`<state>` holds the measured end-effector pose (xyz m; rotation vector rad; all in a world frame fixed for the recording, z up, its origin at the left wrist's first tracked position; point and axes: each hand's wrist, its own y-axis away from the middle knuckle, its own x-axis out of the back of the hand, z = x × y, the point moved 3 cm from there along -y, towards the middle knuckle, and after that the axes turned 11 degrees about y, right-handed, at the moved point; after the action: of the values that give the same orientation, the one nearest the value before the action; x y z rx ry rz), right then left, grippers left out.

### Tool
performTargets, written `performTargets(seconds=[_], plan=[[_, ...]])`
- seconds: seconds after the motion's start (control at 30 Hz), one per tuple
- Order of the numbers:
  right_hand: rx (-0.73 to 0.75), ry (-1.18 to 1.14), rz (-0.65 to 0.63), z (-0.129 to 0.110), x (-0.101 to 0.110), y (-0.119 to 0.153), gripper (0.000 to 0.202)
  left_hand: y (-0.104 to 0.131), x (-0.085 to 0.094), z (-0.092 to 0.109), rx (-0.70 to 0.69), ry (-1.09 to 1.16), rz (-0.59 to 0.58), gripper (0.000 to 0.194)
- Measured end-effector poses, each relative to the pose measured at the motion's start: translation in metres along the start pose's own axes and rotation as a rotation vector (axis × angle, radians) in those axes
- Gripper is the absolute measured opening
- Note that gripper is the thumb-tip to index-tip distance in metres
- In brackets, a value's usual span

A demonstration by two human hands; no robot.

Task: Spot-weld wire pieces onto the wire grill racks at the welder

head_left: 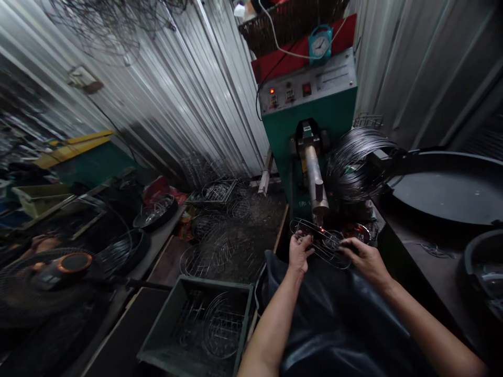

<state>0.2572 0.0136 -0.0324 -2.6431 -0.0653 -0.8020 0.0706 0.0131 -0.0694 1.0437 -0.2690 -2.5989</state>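
Between my two hands is a round wire rack with thin parallel bars. The fingers of my left hand are closed on its left side. My right hand pinches the right side with thumb and fingers. The rack's far edge lies under the electrode tip of a green spot welding machine, where a small orange glow shows. Its thick metal arm points down toward the rack. Just behind my right hand, a shiny round dish reflects orange light. A black apron covers my lap.
A green crate holding wire racks stands at lower left. More wire pieces lie on the floor behind it. A coil of wire and a large black pan are at right. A fan stands at far left.
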Motion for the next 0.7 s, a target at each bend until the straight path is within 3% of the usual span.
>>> performTargets(seconds=[0.23,0.53,0.7], plan=[[-0.009,0.051,-0.09,-0.013,-0.001,-0.02,0.031,-0.011,0.004,0.002,0.083,0.093,0.084,0.052],[-0.056,0.062,-0.064,-0.013,-0.009,-0.042,0.031,-0.023,0.005,0.0,0.106,0.098,0.118,0.051],[-0.105,0.074,-0.112,-0.021,-0.007,-0.047,0.033,-0.022,0.001,0.001,0.147,0.098,0.141,0.05]])
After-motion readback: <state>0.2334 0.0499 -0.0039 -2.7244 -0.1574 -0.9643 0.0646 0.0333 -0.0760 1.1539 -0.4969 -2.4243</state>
